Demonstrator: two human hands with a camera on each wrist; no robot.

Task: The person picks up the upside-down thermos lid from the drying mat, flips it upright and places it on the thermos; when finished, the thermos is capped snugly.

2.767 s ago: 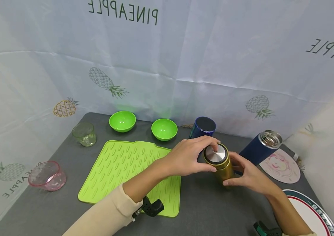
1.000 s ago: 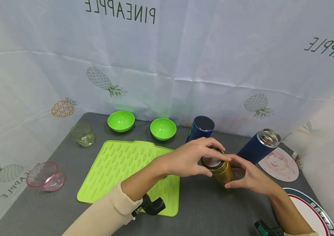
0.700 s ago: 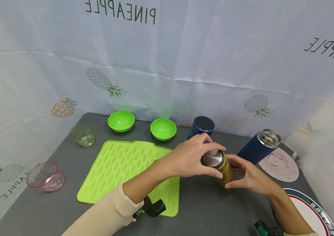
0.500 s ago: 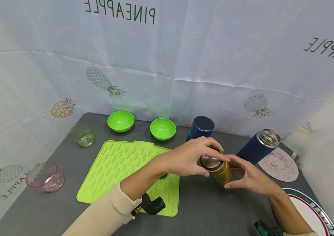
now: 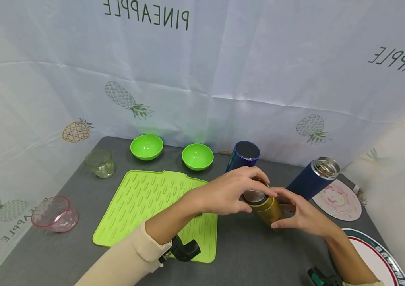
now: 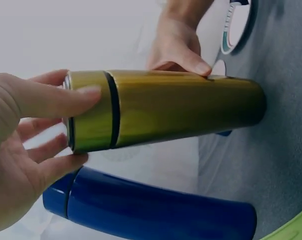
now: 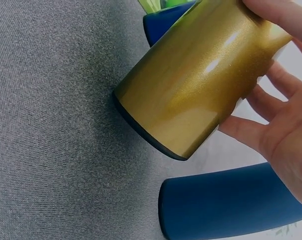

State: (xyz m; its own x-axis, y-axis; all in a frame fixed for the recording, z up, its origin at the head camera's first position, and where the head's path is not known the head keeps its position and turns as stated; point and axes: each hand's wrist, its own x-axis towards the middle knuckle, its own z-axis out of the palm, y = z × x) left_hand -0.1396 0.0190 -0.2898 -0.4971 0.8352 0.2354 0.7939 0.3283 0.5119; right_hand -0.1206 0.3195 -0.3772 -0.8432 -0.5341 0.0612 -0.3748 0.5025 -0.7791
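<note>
A gold thermos flask [image 5: 269, 214] stands at the right of centre in the head view, leaning slightly. My left hand [image 5: 229, 192] grips its lid [image 6: 93, 112] from above, thumb on the near side and fingers round the far rim. A black ring shows where the lid meets the body in the left wrist view. Lower down, my right hand [image 5: 306, 212] holds the flask's body between thumb and fingers. The dark-edged base of the gold thermos flask [image 7: 180, 80] is right at the table in the right wrist view. Part of the lid's steel top is hidden under the left fingers.
Behind the hands stand a capped blue flask [image 5: 243, 155] and an uncapped navy flask [image 5: 307, 180]. Two green bowls [image 5: 197, 157], a lime drying mat [image 5: 155, 202], a green glass [image 5: 101, 163] and a pink glass [image 5: 55, 214] lie left. Plates [image 5: 370, 258] sit right.
My left fingers and thumb shift back and forth round the lid: the thumb has swung left since 0.7 s ago, the fingers over toward the right. My right hand stays on the body.
</note>
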